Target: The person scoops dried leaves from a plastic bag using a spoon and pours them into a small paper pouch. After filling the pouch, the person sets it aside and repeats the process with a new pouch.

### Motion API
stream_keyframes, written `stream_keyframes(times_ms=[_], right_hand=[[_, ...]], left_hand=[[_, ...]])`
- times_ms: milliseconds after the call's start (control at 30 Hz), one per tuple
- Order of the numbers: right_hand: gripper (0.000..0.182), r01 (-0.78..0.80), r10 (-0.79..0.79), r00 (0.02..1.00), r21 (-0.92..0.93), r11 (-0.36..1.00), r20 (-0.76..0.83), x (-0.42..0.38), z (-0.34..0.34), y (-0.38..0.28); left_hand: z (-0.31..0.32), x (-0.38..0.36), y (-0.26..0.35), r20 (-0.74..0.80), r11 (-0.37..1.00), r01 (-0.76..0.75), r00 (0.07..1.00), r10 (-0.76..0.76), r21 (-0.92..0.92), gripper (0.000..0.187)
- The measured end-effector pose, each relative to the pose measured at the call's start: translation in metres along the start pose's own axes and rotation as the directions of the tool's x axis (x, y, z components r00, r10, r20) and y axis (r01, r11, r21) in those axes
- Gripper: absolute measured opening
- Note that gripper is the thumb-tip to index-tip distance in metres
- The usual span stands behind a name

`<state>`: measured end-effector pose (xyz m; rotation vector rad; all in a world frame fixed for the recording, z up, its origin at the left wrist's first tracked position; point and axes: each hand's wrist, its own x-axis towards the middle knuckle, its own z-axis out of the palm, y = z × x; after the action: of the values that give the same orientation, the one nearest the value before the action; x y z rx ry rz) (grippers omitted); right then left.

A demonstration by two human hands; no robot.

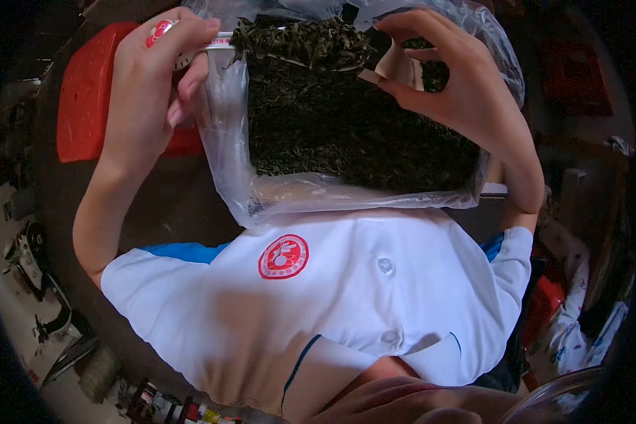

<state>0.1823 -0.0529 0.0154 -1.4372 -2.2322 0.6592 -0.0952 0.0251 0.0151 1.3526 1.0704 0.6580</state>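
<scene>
Two grasps | left hand (159, 63): fingers round white, red-printed scoop (221, 42), dark dried leaves (304, 46) heaped right of them | right hand (456, 67): fingers and thumb pinching small brown packet (397, 67) at heap's right end | near: leaf-filled, clear plastic bag (225, 145)

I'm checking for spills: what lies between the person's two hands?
In the head view, a long clump of dark green leaves lies between the left hand and right hand.
</scene>
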Motion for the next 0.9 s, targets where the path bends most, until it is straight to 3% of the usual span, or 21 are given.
stream_keyframes(times_ms=[167, 367, 467, 567, 633, 733, 900], right_hand=[[0.050, -0.059, 0.059, 0.998, -0.001, 0.998, 0.033, -0.002, 0.013, 0.001], [0.052, -0.095, 0.099, 0.994, -0.069, 0.993, 0.051, -0.002, 0.023, 0.001], [0.053, -0.098, 0.101, 0.993, -0.048, 0.994, 0.066, -0.002, 0.021, -0.006], [0.054, -0.083, 0.083, 0.994, 0.002, 0.997, 0.065, -0.002, 0.030, 0.006], [0.054, -0.115, 0.114, 0.991, 0.018, 0.993, 0.077, -0.002, 0.029, 0.004], [0.053, -0.050, 0.051, 0.998, -0.026, 0.998, 0.025, -0.003, 0.030, 0.005], [0.055, -0.008, 0.008, 1.000, 0.026, 1.000, -0.001, -0.003, 0.029, -0.001]], left_hand=[[0.005, -0.001, -0.006, -0.060, 0.974, -0.070, 0.995, 0.085, 0.217, 0.023], [0.013, -0.001, 0.001, 0.020, 0.906, -0.138, 0.990, 0.142, 0.400, 0.022], [0.012, 0.001, 0.011, 0.046, 0.861, -0.104, 0.995, 0.094, 0.497, 0.022], [0.040, -0.003, 0.040, -0.103, 0.889, 0.110, 0.992, -0.071, 0.445, 0.018], [0.045, -0.006, 0.052, -0.111, 0.906, 0.112, 0.991, -0.072, 0.408, 0.018], [0.041, -0.009, 0.053, -0.066, 0.892, -0.033, 0.995, 0.070, 0.450, 0.017], [0.045, -0.003, 0.060, -0.110, 0.822, -0.055, 0.984, 0.142, 0.567, 0.015]])
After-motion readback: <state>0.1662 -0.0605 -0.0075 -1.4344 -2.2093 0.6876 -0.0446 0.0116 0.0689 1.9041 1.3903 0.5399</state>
